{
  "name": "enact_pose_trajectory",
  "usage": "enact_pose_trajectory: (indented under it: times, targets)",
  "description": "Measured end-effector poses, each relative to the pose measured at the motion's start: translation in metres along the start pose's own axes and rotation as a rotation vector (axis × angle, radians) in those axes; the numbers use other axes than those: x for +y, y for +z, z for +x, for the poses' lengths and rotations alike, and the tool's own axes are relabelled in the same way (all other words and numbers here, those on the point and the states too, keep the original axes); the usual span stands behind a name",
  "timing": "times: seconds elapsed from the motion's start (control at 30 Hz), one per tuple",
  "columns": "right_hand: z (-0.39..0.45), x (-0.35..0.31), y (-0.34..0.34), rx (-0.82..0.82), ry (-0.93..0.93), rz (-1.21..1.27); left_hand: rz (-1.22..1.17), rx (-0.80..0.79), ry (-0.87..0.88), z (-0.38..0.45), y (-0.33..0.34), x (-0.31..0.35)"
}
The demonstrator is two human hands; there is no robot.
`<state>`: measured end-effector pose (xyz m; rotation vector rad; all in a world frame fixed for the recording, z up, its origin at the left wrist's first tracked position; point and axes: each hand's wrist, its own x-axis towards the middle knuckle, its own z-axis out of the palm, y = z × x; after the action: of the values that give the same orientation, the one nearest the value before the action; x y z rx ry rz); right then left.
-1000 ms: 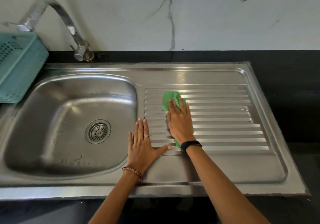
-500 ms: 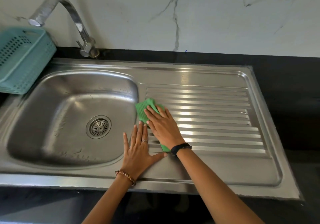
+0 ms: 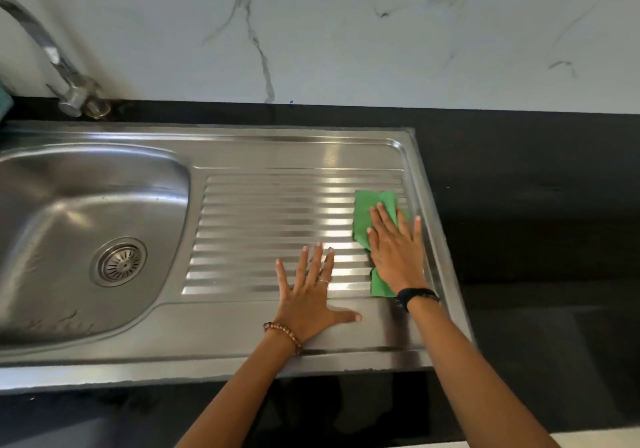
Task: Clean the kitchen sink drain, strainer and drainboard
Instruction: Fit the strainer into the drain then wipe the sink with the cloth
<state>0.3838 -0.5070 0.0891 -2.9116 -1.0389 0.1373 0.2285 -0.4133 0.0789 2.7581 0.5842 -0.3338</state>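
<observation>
Right hand (image 3: 394, 257) flat, fingers straight, pressing green cloth (image 3: 367, 219) on ribbed drainboard (image 3: 270, 226) near its right edge. Left hand (image 3: 308, 295) splayed, released, braced on front of drainboard. Cloth looks soft, light, likely to bunch; palm pressure should suit it. Steel likely slippery. Strainer (image 3: 119, 262) sits in the sink basin (image 3: 52, 205). Black surface (image 3: 519, 188), marble wall (image 3: 346, 32), faucet (image 3: 55, 63) at back left.

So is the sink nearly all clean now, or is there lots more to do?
Partly. Nothing can be called finished from here, though the ridged drainboard looks shiny. In hand: the right hand presses a green cloth flat at the drainboard's right end, while the left hand rests on the steel. Left: the drain strainer sits untouched, and marks show on the basin wall nearest the person.
</observation>
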Motion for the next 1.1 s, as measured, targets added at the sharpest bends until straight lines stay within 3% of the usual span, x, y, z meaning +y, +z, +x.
enact_pose_trajectory:
  times: [0.4, 0.6, 0.73, 0.83, 0.97, 1.1]
  targets:
    - [-0.062, 0.023, 0.009, -0.003, 0.085, 0.022, 0.048, 0.005, -0.015, 0.001, 0.003, -0.002]
    - [-0.008, 0.021, -0.002, -0.031, 0.116, 0.022, -0.052, -0.054, 0.093, -0.003, -0.007, -0.016]
    - [0.002, 0.006, 0.000, 0.011, 0.159, 0.055, -0.113, 0.028, 0.052, -0.020, -0.017, -0.059]
    - [-0.009, -0.022, 0.007, 0.017, 0.090, 0.054, -0.131, 0.087, -0.062, -0.039, -0.022, -0.100]
    - [-0.015, -0.110, 0.020, 0.012, -0.066, 0.070, -0.170, 0.106, -0.237, -0.060, -0.028, -0.148]
    - [-0.001, -0.179, 0.026, 0.013, -0.058, 0.109, -0.283, 0.043, -0.320, -0.071, -0.032, -0.183]
